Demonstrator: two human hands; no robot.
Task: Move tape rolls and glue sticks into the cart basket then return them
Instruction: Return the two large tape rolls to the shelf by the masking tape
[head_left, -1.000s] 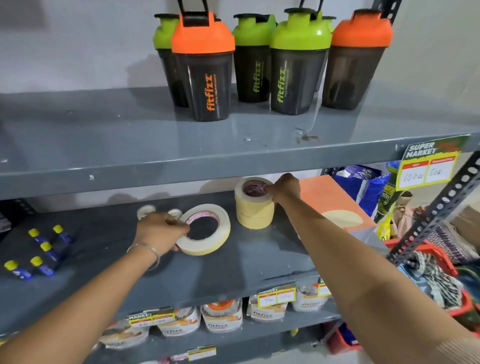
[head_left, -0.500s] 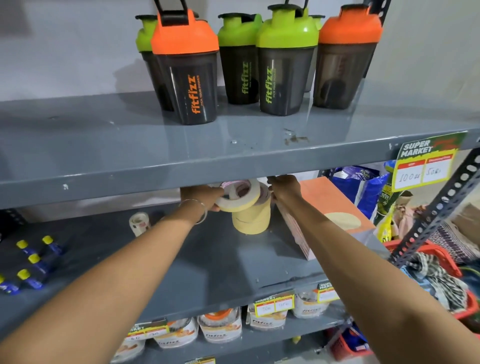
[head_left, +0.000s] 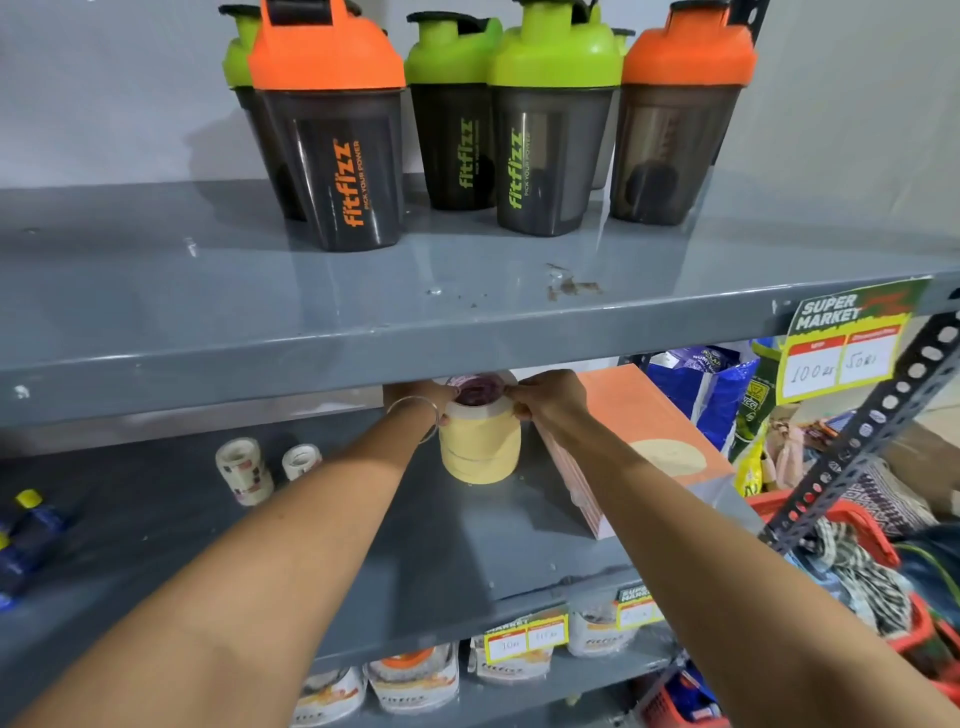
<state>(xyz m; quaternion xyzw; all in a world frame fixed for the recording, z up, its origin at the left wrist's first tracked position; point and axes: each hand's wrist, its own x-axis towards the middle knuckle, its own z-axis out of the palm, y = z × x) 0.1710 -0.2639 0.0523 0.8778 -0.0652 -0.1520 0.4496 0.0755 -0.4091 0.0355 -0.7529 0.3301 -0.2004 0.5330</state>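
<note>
While stacked on the shelf (head_left: 467, 545), tape rolls (head_left: 479, 447) between both hands' grasping fingers (head_left: 519, 413).

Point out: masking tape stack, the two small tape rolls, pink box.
masking tape stack (head_left: 479, 452): head view, side of the yellow rolls
small tape rolls (head_left: 244, 470): head view, side of the left roll
pink box (head_left: 636, 410): head view, top face

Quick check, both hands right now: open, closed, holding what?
Left hand: closed on the top of the masking tape stack.
Right hand: closed on the same stack's top, opposite side.
</note>
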